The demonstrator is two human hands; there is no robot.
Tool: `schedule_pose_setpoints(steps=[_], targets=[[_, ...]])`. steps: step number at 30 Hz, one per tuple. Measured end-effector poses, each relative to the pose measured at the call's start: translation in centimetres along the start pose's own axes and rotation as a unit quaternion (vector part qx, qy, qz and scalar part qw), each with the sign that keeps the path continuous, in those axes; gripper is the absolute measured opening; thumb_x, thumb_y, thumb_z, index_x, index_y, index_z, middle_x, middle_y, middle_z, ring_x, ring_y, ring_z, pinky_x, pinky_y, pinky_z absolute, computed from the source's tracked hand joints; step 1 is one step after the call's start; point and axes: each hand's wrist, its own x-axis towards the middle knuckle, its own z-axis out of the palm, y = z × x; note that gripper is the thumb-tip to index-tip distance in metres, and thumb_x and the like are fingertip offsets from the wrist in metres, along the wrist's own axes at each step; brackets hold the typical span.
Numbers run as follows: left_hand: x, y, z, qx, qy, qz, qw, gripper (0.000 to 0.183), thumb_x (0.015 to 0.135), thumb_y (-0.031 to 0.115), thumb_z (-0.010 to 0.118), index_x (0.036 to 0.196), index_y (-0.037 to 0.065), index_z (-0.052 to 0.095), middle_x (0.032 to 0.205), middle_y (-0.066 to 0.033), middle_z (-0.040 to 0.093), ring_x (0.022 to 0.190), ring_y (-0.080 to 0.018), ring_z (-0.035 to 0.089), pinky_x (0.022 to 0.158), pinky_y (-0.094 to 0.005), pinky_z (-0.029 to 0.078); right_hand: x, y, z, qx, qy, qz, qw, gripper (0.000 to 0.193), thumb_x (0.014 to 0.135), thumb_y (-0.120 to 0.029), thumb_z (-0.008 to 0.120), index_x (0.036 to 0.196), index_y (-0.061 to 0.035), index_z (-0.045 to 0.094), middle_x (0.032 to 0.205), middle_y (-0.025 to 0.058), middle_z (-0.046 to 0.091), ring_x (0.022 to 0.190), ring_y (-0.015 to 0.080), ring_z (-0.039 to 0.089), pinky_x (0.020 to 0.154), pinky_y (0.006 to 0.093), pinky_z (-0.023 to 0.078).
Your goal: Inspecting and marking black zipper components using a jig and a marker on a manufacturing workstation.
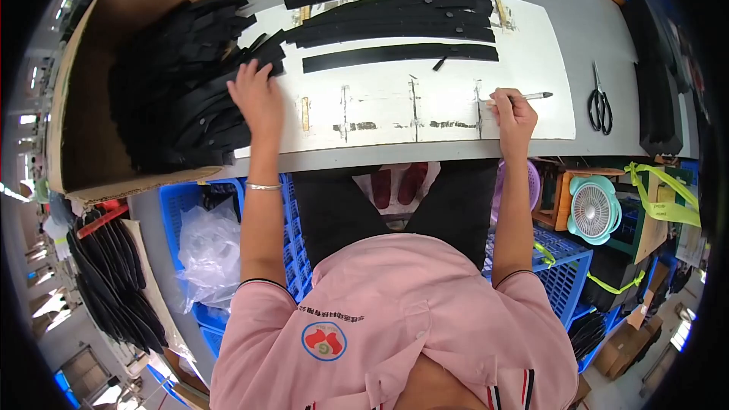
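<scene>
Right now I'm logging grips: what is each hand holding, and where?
Right hand grips a silver pen at its rear end; left hand rests on black strips, gripping nothing.

— What sort of place is this?

— A small factory or workshop floor, by the look of it. A long grey bench (600,23) carries a white marking board (380,99) with measure lines, and black strips (395,0) lie stacked in bulk along its far edge.

— Anything else?

— A big cardboard box (83,129) at the bench's left end is heaped with more strips. Blue plastic crates (566,273) sit under the bench, scissors (600,102) lie near its right edge, and a small teal fan (594,209) stands below. The blurred rim perhaps shows more workstations.
</scene>
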Motion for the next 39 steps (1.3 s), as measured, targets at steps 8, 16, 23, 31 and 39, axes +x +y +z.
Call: schedule_pose_setpoints(steps=[8, 16, 23, 31, 39], targets=[[-0.6, 8.1, -4.0, -0.260, -0.097, 0.004, 0.961, 0.013, 0.098, 0.012, 0.065, 0.103, 0.005, 0.074, 0.110, -0.0121, 0.072, 0.107, -0.0327, 0.067, 0.098, -0.0428, 0.050, -0.3, 0.0, 0.0, 0.005, 0.007, -0.014, 1.000, 0.012, 0.100, -0.010, 0.069, 0.102, 0.0017, 0.073, 0.081, 0.0011, 0.070, 0.070, 0.0038, 0.058, 0.063, 0.0201, 0.045], [-2.7, 23.2, -2.1, -0.399, -0.172, 0.095, 0.896, 0.018, 0.090, 0.010, 0.074, 0.106, 0.004, 0.075, 0.099, -0.0114, 0.072, 0.090, -0.0296, 0.069, 0.080, -0.0357, 0.055, -2.4, -1.7, 2.2, -0.113, -0.004, -0.143, 0.983, 0.022, 0.098, -0.012, 0.070, 0.119, -0.0050, 0.073, 0.092, 0.0077, 0.072, 0.078, 0.0156, 0.068, 0.069, 0.0280, 0.051], [-3.9, 24.7, -1.4, -0.385, -0.077, 0.137, 0.910, 0.025, 0.090, 0.008, 0.073, 0.115, 0.004, 0.072, 0.115, -0.0108, 0.071, 0.109, -0.0329, 0.064, 0.097, -0.0425, 0.049, -4.9, -1.8, 1.4, -0.365, -0.057, -0.352, 0.860, 0.047, 0.082, -0.009, 0.080, 0.128, -0.0088, 0.069, 0.106, 0.0074, 0.075, 0.105, 0.0236, 0.069, 0.095, 0.0408, 0.050], [-7.0, 18.8, -3.3, -0.297, -0.104, 0.117, 0.942, 0.031, 0.096, 0.012, 0.069, 0.127, 0.006, 0.071, 0.137, -0.0120, 0.067, 0.137, -0.0336, 0.054, 0.120, -0.0500, 0.033, -4.4, -0.3, -4.3, -0.429, 0.017, -0.343, 0.835, 0.046, 0.080, -0.007, 0.081, 0.125, -0.0081, 0.071, 0.108, 0.0067, 0.075, 0.104, 0.0247, 0.067, 0.099, 0.0426, 0.048], [-10.0, 14.9, -6.2, -0.180, -0.136, 0.054, 0.973, 0.050, 0.098, 0.025, 0.069, 0.146, 0.011, 0.060, 0.153, -0.0101, 0.055, 0.148, -0.0337, 0.043, 0.124, -0.0606, 0.008, -4.7, 0.6, -3.7, -0.403, 0.044, -0.314, 0.858, 0.040, 0.082, -0.001, 0.079, 0.121, -0.0091, 0.074, 0.104, 0.0069, 0.075, 0.095, 0.0241, 0.065, 0.091, 0.0380, 0.048]])
